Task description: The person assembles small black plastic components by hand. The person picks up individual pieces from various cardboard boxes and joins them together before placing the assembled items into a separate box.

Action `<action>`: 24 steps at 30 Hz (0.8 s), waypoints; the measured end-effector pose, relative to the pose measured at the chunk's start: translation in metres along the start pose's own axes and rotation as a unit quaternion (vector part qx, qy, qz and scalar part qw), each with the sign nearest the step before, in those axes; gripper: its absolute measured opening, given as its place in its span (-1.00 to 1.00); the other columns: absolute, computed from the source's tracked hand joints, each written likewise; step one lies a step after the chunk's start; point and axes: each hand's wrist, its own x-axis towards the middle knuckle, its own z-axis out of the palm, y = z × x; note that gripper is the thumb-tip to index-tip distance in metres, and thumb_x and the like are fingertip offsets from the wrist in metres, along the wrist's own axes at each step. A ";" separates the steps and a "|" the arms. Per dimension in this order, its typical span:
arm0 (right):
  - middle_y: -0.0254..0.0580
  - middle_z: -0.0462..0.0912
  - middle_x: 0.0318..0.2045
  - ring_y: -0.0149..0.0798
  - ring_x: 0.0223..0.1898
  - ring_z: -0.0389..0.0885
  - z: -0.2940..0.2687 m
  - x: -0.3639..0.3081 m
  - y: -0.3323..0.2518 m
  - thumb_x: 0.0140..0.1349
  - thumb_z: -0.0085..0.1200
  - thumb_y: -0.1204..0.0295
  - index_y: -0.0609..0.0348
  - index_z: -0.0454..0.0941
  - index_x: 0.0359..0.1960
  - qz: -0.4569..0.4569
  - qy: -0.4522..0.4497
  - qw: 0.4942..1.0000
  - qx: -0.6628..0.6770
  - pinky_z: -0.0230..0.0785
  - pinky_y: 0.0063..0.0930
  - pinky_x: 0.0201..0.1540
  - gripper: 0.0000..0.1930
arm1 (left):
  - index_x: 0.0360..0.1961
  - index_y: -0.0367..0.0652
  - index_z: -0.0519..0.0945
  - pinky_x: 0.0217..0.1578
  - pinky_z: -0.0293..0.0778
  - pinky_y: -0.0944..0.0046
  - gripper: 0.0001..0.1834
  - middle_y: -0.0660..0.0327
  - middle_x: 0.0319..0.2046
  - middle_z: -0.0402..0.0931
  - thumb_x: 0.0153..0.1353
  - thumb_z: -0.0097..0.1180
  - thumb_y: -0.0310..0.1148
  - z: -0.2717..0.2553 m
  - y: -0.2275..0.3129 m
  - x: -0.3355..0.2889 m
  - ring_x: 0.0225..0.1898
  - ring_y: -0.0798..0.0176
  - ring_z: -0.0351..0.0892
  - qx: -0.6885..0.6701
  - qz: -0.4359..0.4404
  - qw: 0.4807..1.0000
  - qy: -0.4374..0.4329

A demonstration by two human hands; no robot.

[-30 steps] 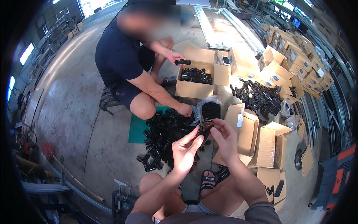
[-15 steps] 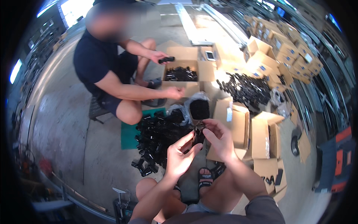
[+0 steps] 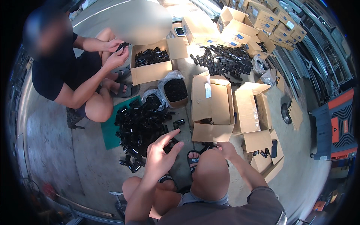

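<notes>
My left hand [image 3: 160,154] is curled beside the pile of black tubular fittings [image 3: 140,122], its index finger and thumb stretched forward around a black fitting [image 3: 171,144]. Just past the index fingertip lies another black fitting [image 3: 179,123]. My right hand [image 3: 226,150] reaches down past my raised knee, by the front flap of an open cardboard box [image 3: 213,132]. Its fingers are bent in beside dark pieces near my sandal; the knee partly covers them, and what they grip cannot be made out.
Across on the left, a seated person [image 3: 71,78] handles a small black part with both hands. Ahead stand a filled carton [image 3: 152,73], a bag-lined box [image 3: 175,92] and loose black parts [image 3: 225,60]. More cartons [image 3: 252,112] and a grey-orange case [image 3: 335,125] are on the right.
My hands were together on a black fitting and have parted; the right one has dropped toward the box flap. The other person has brought both hands together. The view has shifted.
</notes>
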 end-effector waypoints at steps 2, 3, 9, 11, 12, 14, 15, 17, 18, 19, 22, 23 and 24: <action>-0.06 0.70 -0.41 -0.03 -0.33 0.69 -0.001 0.023 -0.013 0.21 0.19 0.08 0.16 0.69 -0.17 0.028 0.080 0.996 0.025 0.51 -0.27 -0.19 -0.61 | 0.08 -0.19 0.62 0.05 0.51 0.20 -0.59 0.03 -0.01 0.65 0.18 0.29 -0.38 0.002 -0.005 -0.002 0.02 0.11 0.66 0.020 -0.013 1.000 0.012; -0.05 0.70 -0.40 -0.01 -0.33 0.69 -0.007 0.039 -0.020 0.23 0.17 0.07 0.15 0.69 -0.17 0.044 0.120 0.991 0.035 0.51 -0.25 -0.20 -0.61 | 0.09 -0.19 0.62 0.06 0.51 0.21 -0.59 0.03 -0.01 0.65 0.19 0.27 -0.40 0.002 -0.005 0.001 0.03 0.14 0.64 0.026 -0.004 1.000 0.012; -0.04 0.69 -0.18 0.04 -0.17 0.66 -0.018 0.163 -0.031 0.16 0.16 0.12 0.05 0.66 -0.10 -0.043 0.191 0.980 -0.043 0.52 -0.18 -0.11 -0.64 | 0.07 -0.20 0.63 0.07 0.50 0.26 -0.62 0.04 -0.04 0.67 0.21 0.25 -0.47 0.008 -0.004 0.010 -0.01 0.23 0.65 0.038 0.013 0.999 0.006; -0.04 0.67 -0.13 0.06 -0.13 0.65 0.002 0.193 -0.031 0.12 0.19 0.11 0.00 0.63 -0.04 -0.093 0.189 0.974 -0.085 0.53 -0.18 -0.08 -0.59 | 0.02 -0.20 0.66 0.04 0.50 0.24 -0.64 0.01 -0.07 0.67 0.16 0.29 -0.41 0.010 -0.007 0.012 -0.01 0.09 0.68 0.023 0.005 1.000 0.018; -0.03 0.67 -0.11 0.07 -0.11 0.65 0.016 0.203 -0.029 0.10 0.20 0.10 -0.02 0.60 0.00 -0.123 0.196 0.969 -0.083 0.53 -0.18 -0.06 -0.56 | 0.01 -0.19 0.66 0.04 0.50 0.24 -0.64 0.01 -0.07 0.67 0.16 0.30 -0.41 0.007 -0.008 0.011 -0.01 0.08 0.68 0.031 0.005 0.999 0.023; -0.02 0.66 -0.09 0.08 -0.07 0.65 0.034 0.225 -0.017 0.07 0.22 0.08 -0.05 0.57 0.06 -0.135 0.208 0.965 -0.091 0.53 -0.18 -0.02 -0.50 | 0.02 -0.19 0.66 0.05 0.51 0.23 -0.63 0.03 -0.05 0.66 0.16 0.30 -0.40 0.006 -0.008 0.011 0.02 0.07 0.67 0.051 0.004 0.998 0.021; -0.01 0.66 -0.10 0.07 -0.05 0.64 0.039 0.231 -0.008 0.06 0.23 0.08 -0.06 0.55 0.07 -0.118 0.209 0.965 -0.103 0.52 -0.18 0.00 -0.48 | 0.02 -0.19 0.66 0.05 0.51 0.23 -0.63 0.03 -0.05 0.67 0.16 0.30 -0.40 0.007 -0.008 0.012 0.02 0.07 0.67 0.048 0.009 0.999 0.023; -0.01 0.67 -0.10 0.06 -0.02 0.64 0.042 0.239 -0.001 0.08 0.22 0.11 -0.06 0.54 0.09 -0.071 0.175 0.977 -0.103 0.51 -0.19 0.04 -0.49 | 0.01 -0.19 0.66 0.04 0.51 0.24 -0.64 0.03 -0.05 0.67 0.17 0.30 -0.39 0.004 -0.010 0.012 0.01 0.08 0.67 0.050 0.014 0.998 0.030; -0.01 0.67 -0.09 0.06 -0.01 0.63 0.041 0.242 -0.002 0.11 0.21 0.15 -0.04 0.54 0.09 -0.041 0.141 0.985 -0.090 0.50 -0.19 0.05 -0.51 | 0.01 -0.20 0.66 0.04 0.51 0.24 -0.64 0.03 -0.05 0.67 0.17 0.30 -0.39 0.000 -0.009 0.011 0.01 0.08 0.68 0.054 0.015 0.998 0.036; 0.00 0.67 -0.08 0.05 0.00 0.63 0.039 0.244 -0.002 0.14 0.20 0.18 -0.02 0.54 0.09 -0.010 0.106 0.991 -0.078 0.49 -0.20 0.07 -0.54 | 0.01 -0.20 0.66 0.03 0.52 0.24 -0.64 0.03 -0.05 0.67 0.17 0.29 -0.39 -0.003 -0.008 0.011 0.00 0.08 0.68 0.058 0.017 0.997 0.041; 0.08 0.66 -0.10 0.09 -0.02 0.62 0.019 0.249 0.047 0.21 0.15 0.34 0.07 0.54 0.08 0.035 0.162 0.985 0.050 0.48 -0.19 0.05 -0.62 | 0.01 -0.20 0.66 0.02 0.52 0.24 -0.65 0.03 -0.06 0.67 0.18 0.28 -0.39 0.000 -0.005 0.014 -0.02 0.08 0.69 0.020 -0.010 0.999 0.026; 0.07 0.66 -0.12 0.05 -0.04 0.64 0.013 0.244 0.049 0.25 0.13 0.37 0.11 0.53 0.08 0.040 0.190 0.977 0.089 0.49 -0.21 0.02 -0.64 | 0.01 -0.20 0.65 0.01 0.52 0.24 -0.65 0.02 -0.06 0.67 0.18 0.28 -0.39 -0.001 -0.003 0.013 -0.03 0.07 0.69 0.017 -0.016 0.999 0.023; 0.06 0.67 -0.14 0.01 -0.07 0.65 0.006 0.235 0.054 0.28 0.10 0.40 0.15 0.53 0.08 0.047 0.219 0.966 0.127 0.51 -0.24 -0.01 -0.66 | 0.02 -0.20 0.65 0.00 0.53 0.24 -0.64 0.01 -0.06 0.67 0.18 0.28 -0.39 -0.001 0.000 0.012 -0.04 0.07 0.69 0.014 -0.022 1.000 0.018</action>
